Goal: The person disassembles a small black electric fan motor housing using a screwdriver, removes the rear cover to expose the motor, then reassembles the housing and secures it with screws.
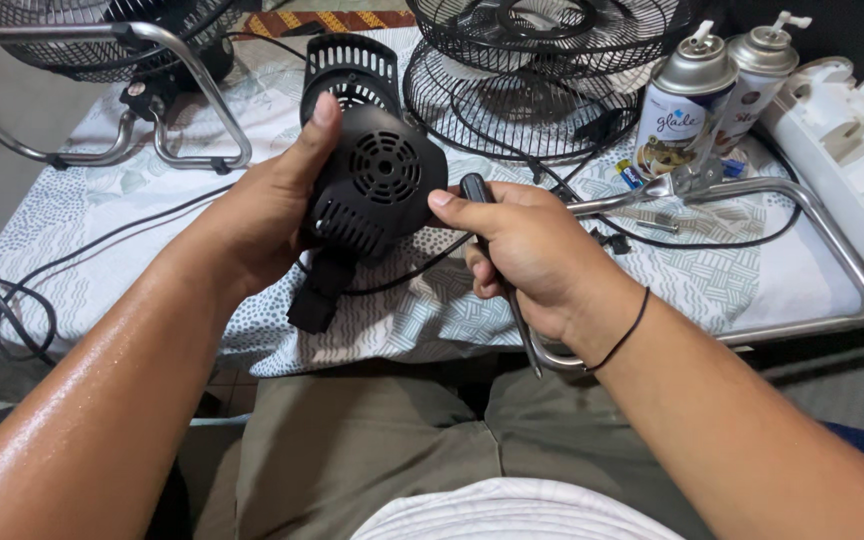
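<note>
Two hands at work above the cloth-covered counter [102, 200]; left hand [262, 210] clamped around the black fan motor housing [377, 185], held just over the counter's near edge; right hand [527, 255] closed on a screwdriver [497, 270], shaft pointing down; wire fan guards [542, 80] and two spray cans [712, 95] lie behind.

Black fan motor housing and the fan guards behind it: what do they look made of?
Fan motor housing, held in the left hand: likely moulded plastic, matte black, with neatly formed vent slots. Fan guards: apparently thin metal wire, dark coated, in concentric rings with radial spokes.
</note>
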